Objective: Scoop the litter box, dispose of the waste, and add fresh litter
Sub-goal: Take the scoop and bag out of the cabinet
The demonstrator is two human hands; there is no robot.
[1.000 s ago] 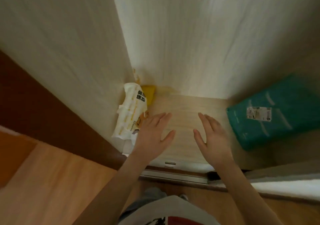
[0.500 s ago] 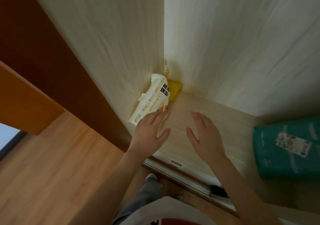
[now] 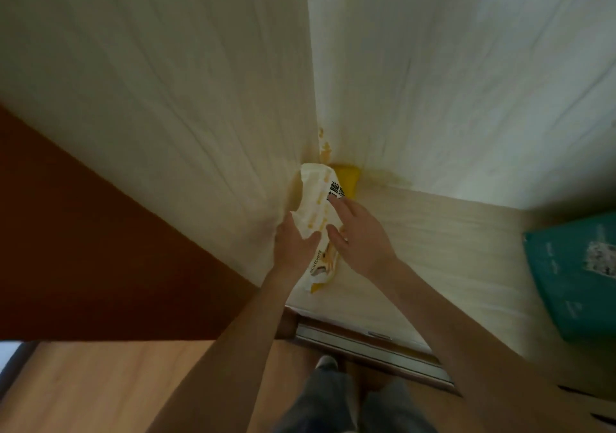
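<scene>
A white and yellow litter bag printed "BENTONITE" leans upright in the corner of a pale wood closet, against the left wall. My left hand holds the bag's left edge, thumb across the front and fingers tucked out of sight between bag and wall. My right hand lies on the bag's right side, its fingers straight and the fingertips on the black lettering. No litter box or scoop is in view.
A yellow object sits behind the bag in the corner. A teal package lies on the closet floor at the right. A sliding-door track runs along the closet's front edge, with my feet just before it.
Both hands moved forward and left from hovering over the closet floor onto the bag. The left hand now holds its edge and the right hand touches its front.
</scene>
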